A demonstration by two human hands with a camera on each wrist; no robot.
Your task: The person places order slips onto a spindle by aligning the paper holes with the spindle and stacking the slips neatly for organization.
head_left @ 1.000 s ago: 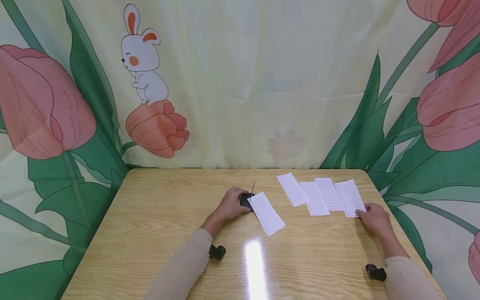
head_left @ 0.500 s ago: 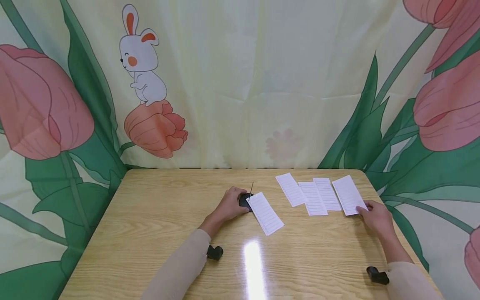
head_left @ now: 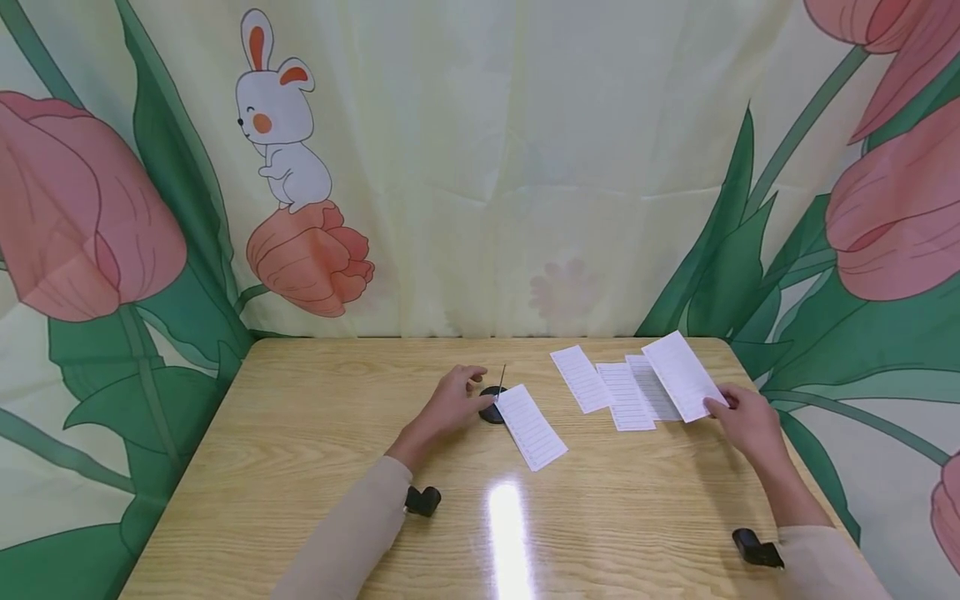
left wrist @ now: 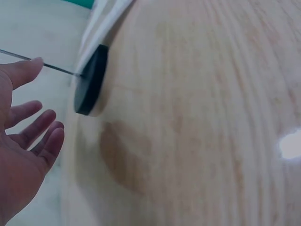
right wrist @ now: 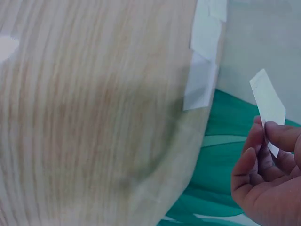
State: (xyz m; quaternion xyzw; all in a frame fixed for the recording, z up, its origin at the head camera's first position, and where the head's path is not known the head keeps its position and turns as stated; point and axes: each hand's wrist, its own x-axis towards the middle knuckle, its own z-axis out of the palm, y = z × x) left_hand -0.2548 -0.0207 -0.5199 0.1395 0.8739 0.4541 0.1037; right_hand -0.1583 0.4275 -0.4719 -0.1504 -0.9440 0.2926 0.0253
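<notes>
Paper sheet (head_left: 681,375): raised above the table's far right, pinched near one corner by the right hand (head_left: 748,425), presumably leaving its face unobstructed. Left hand (head_left: 447,406): fingers spread, just beside a black base (head_left: 491,413); its upright rod (head_left: 502,378) meets another sheet's (head_left: 531,427) corner, probably spiked there. Three more sheets (head_left: 579,379) lie between. Wooden table (head_left: 337,392); tulip-printed curtain (head_left: 450,167) behind.

Before me the glossy wood-grained tabletop (head_left: 300,400) is gleaming, the lined paper slips (head_left: 532,427) are looking smooth and matt, the thin spike (left wrist: 61,69) is showing metal above its smooth base (left wrist: 91,84), and the cloth backdrop (head_left: 435,167) is creasing faintly.
</notes>
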